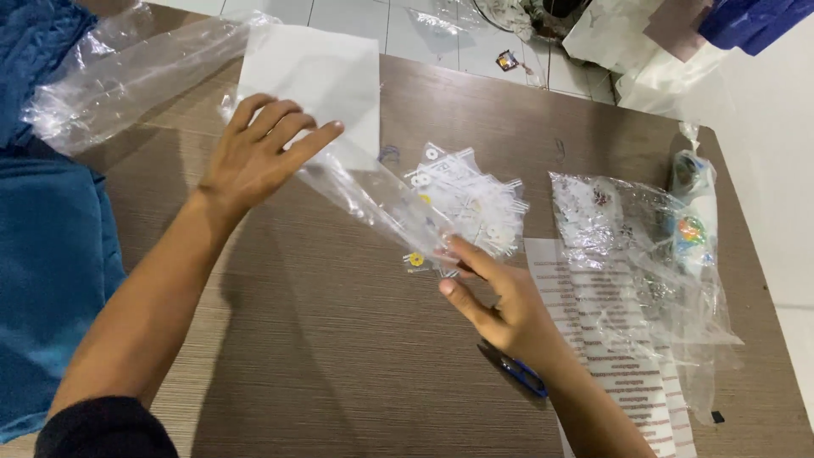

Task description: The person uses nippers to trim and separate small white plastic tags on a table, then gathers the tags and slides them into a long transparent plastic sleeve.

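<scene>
The left hand (pixel 259 148) lies flat and wide on the thin, slippery plastic bag (pixel 373 199); the right hand (pixel 500 309) pinches its floppy corner; best held by the edges.

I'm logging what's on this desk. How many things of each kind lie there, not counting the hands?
Clear plastic bags: 3
White paper sheet: 1
Pile of small clear packets: 1
Printed paper strip: 1
Blue-handled tool: 1
Blue cloth: 1
Total: 8

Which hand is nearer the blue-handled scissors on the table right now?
Right. The right hand hovers just above the blue-handled scissors, which poke out beside its wrist. The left hand is far up the table, pressing the clear plastic bag by the white sheet.
</scene>
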